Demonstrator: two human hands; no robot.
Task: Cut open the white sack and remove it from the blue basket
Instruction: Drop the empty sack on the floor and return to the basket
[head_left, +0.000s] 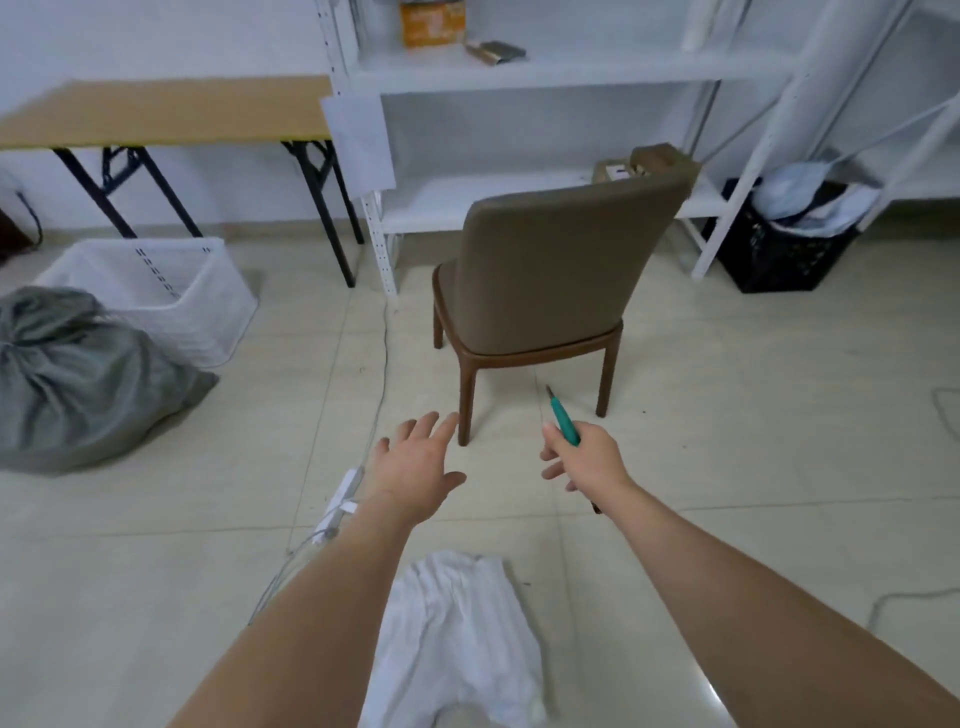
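Pale tiled floor (727, 467), brown chair (561, 260) ahead. Right hand (587, 460) clenched on green cutter (565, 418), blade forward, likely for safety. Left hand (415, 462) spread, empty. White sack (457, 639) on floor below arms; no blue basket seen.

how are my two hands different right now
The left hand is open, fingers spread, and holds nothing; the right hand is closed around a green-handled cutter, blade pointing away. The left reaches forward palm down; the right is curled in a grip. Both are bare, stretched out over the tiled floor.
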